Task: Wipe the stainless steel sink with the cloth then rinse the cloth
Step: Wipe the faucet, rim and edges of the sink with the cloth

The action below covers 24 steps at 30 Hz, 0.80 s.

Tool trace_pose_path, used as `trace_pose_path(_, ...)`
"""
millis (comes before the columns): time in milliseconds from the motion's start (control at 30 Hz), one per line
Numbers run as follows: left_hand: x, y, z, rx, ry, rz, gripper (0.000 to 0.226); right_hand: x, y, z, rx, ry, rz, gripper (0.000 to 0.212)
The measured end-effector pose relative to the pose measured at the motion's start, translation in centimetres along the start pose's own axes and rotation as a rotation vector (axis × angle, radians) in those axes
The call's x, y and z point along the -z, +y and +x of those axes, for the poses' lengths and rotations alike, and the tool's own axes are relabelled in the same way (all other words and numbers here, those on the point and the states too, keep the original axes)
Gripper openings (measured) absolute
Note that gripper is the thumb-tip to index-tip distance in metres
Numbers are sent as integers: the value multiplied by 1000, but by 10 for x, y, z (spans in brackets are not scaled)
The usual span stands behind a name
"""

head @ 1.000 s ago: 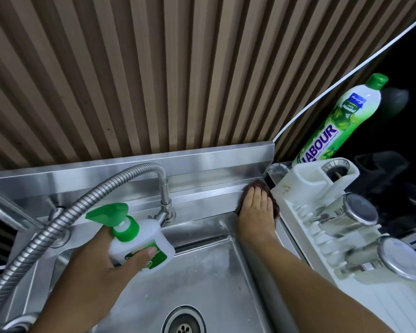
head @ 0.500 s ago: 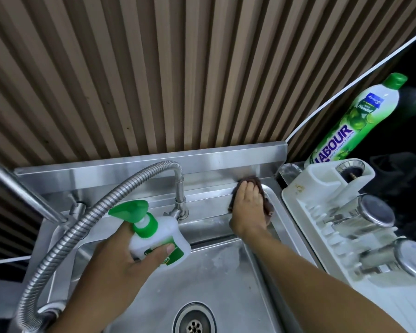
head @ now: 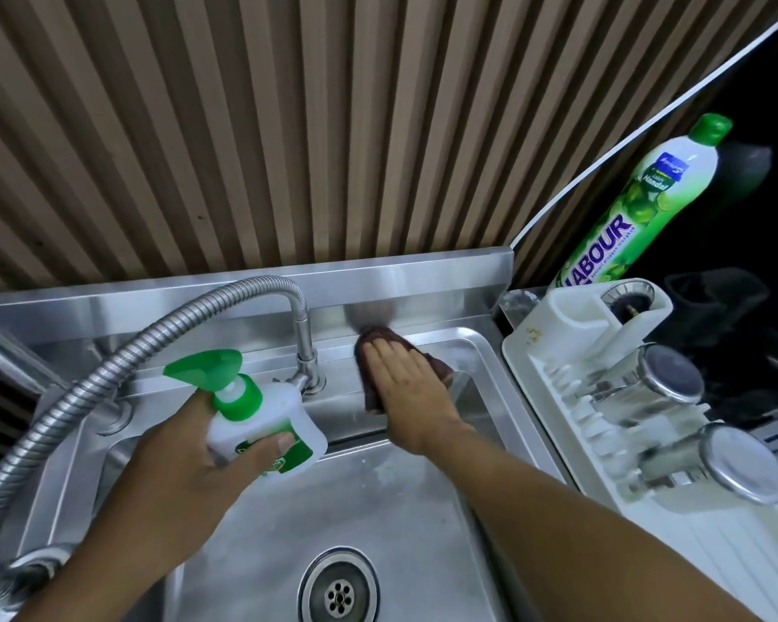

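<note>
The stainless steel sink (head: 423, 523) fills the lower half of the view, with its drain (head: 338, 592) at the bottom. A dark brown cloth (head: 371, 388) lies on the sink's back ledge, just right of the tap. My right hand (head: 405, 383) presses flat on the cloth with straight fingers. My left hand (head: 198, 464) grips a white pump bottle with a green top (head: 261, 419) above the basin's left side.
A flexible metal tap hose (head: 122, 352) arcs over the left ledge. A white dish rack (head: 602, 424) with steel cups stands right of the sink. A green dish-soap bottle (head: 638, 208) leans behind it. A slatted wall rises behind the sink.
My right hand has slid the cloth leftward along the back ledge, from the right corner toward the tap. My left hand keeps holding the pump bottle.
</note>
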<state>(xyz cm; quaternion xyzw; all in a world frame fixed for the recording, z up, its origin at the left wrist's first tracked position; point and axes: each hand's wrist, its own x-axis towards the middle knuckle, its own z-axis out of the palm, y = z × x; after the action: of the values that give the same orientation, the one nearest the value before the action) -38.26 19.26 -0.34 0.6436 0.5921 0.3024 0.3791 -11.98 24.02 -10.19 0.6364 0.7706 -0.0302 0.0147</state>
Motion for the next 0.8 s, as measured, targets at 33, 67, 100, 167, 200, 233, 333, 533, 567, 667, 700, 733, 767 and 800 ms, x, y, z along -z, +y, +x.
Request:
trace_pose_path(33, -1, 1, 1, 0, -1, -6, 38, 1, 14, -4, -64, -9, 4, 107)
trace_pose_path(67, -3, 3, 2, -6, -4, -14, 39, 1, 27, -8, -133, -18, 10, 107)
trace_pose_path(100, -6, 6, 3, -17, -5, -18, 41, 2, 39, -11, -200, -32, 9, 106)
trace_pose_path(167, -15, 13, 7, -37, -3, -23, 38, 5, 57, -17, -302, -59, -13, 106)
trace_pose_path(200, -21, 17, 11, -42, -5, -23, 33, 6, 61, -19, -329, -74, -31, 104)
trace_pose_path(233, -28, 22, 15, -45, -11, -13, 30, 5, 63, -22, -347, -87, -47, 102)
trace_pose_path(333, -52, 40, 30, -82, -2, 25, 30, 3, 58, -33, -387, -98, -78, 88)
trace_pose_path(533, -103, 63, 69, -164, 23, 80, 39, -10, 51, -68, -424, -61, -107, 79)
trace_pose_path(567, -112, 64, 76, -167, 19, 94, 40, -14, 49, -76, -425, -57, -103, 79)
trace_pose_path(667, -132, 61, 94, -160, -4, 94, 44, -19, 42, -102, -420, -23, -119, 65)
trace_pose_path(700, -137, 59, 99, -161, -10, 91, 45, -20, 40, -111, -433, -34, -111, 63)
trace_pose_path(733, -139, 58, 103, -166, -10, 90, 45, -19, 38, -119, -440, -60, -91, 64)
trace_pose_path(767, -141, 58, 106, -170, -10, 87, 44, -19, 37, -125, -448, -78, -76, 65)
trace_pose_path(800, -142, 58, 108, -179, -14, 80, 44, -18, 35, -129, -460, -100, -54, 73)
